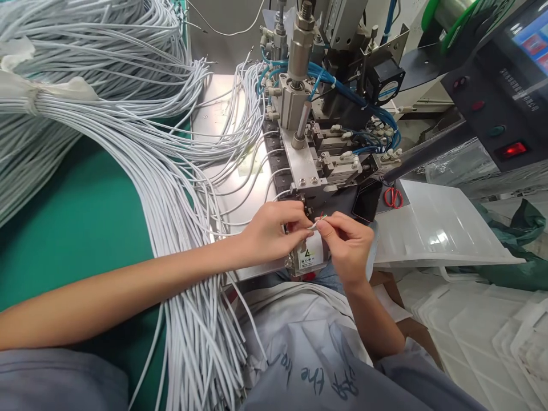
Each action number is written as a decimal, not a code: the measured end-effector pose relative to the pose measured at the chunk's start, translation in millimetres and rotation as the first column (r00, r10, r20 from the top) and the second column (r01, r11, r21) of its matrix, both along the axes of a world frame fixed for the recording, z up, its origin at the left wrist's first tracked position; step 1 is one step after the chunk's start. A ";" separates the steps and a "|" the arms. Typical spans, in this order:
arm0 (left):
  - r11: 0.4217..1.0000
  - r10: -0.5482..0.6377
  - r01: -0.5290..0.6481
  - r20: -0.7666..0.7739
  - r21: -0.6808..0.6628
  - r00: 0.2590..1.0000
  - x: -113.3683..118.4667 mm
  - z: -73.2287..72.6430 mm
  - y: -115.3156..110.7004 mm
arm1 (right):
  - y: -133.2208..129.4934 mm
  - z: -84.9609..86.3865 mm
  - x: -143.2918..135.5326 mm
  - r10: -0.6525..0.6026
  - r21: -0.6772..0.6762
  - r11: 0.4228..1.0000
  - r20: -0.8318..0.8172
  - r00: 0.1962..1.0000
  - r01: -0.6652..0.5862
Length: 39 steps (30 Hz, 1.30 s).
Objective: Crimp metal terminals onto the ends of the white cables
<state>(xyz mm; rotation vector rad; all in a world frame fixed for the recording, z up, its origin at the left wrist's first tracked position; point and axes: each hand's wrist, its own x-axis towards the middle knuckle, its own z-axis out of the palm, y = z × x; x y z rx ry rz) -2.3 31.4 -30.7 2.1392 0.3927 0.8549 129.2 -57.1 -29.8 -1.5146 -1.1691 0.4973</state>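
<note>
A white cable [314, 226] with thin red and green wires fanning out of its end is held between my two hands. My left hand [278, 228] pinches the cable just behind the bared end, closed around it. On the other side, my right hand [346, 242] has its thumb and forefinger pressed together at the coloured wires. Both hands are in front of a machine [306, 160] with metal cylinders and blue air hoses. Several more white cables run into the machine's black side block [280, 162].
Thick bundles of white cables [141, 142] cover the green table [98, 194] at left, one tied near its end. To the right are a phone [367, 200], red-handled scissors [393, 197], a control panel [500, 108] and a solder-like wire spool [449, 14]. White plastic trays [483, 342] stand lower right.
</note>
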 end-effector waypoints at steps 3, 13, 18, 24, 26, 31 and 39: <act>0.981 0.065 -0.060 -0.017 0.183 0.998 -1.2 -4.1 -0.4 | -2.3 -3.6 -9.1 -0.108 0.078 0.993 0.234 0.966 0.092; 0.623 0.238 -0.119 -0.042 0.773 0.970 -4.2 -7.4 2.9 | 8.9 4.7 10.0 0.137 -0.117 0.987 0.254 0.957 -0.110; 0.984 0.065 -0.050 -0.082 0.168 0.995 -1.2 -5.0 3.8 | 9.8 0.5 14.9 0.153 0.005 0.988 0.194 0.969 -0.157; 0.973 -0.065 0.048 -0.070 -0.225 0.995 0.9 5.3 3.2 | 5.9 -8.4 6.9 0.022 0.071 0.997 0.083 0.996 -0.028; 0.971 -0.024 0.001 -0.092 -0.240 0.996 1.5 6.4 2.4 | 6.0 -8.9 6.5 -0.015 0.092 0.996 0.097 0.995 0.006; 0.986 0.005 -0.021 -0.101 -0.163 0.995 2.1 2.8 0.9 | 8.2 -3.8 15.6 -0.031 0.188 0.981 0.402 0.915 -0.049; 0.982 0.065 -0.082 -0.100 -0.171 0.993 1.4 1.4 0.2 | 9.6 -12.9 13.5 -0.147 0.329 0.944 0.460 0.876 -0.015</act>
